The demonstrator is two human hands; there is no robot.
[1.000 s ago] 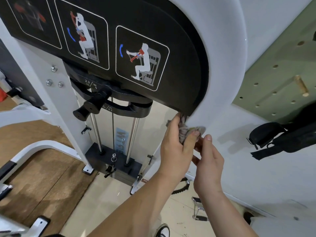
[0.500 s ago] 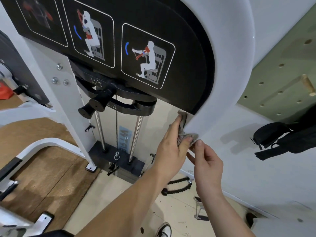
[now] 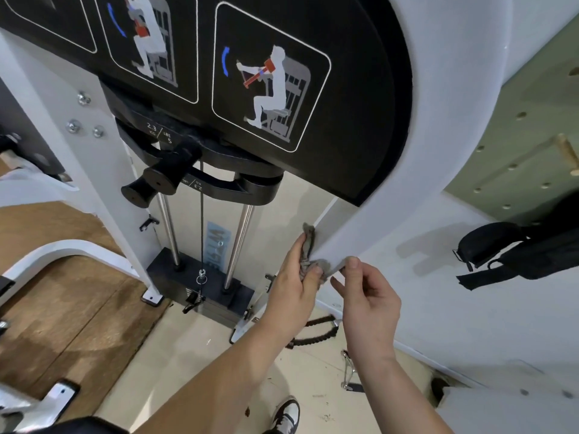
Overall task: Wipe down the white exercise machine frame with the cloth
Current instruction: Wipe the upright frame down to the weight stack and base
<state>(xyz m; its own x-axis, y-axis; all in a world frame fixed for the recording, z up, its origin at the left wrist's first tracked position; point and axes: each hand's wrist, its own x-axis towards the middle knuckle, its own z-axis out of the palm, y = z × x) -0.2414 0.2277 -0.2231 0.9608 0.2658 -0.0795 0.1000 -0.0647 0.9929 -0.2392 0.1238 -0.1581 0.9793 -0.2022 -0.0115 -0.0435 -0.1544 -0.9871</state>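
- Left hand [image 3: 294,286] is where I hold the crumpled grey cloth [image 3: 308,242], fingers curled round it, pressing it to the inner edge of the curved white metal machine frame [image 3: 344,227].
- I see the cloth wrapped round that edge, a little below the black instruction panel with exercise diagrams [image 3: 360,98].
- My right hand [image 3: 369,305], just beside the left, pinches the cloth's far end between thumb and forefinger.
- Left of my hands stands the black weight stack [image 3: 200,277]; a black bag [image 3: 488,242] sits against the wall on the right.
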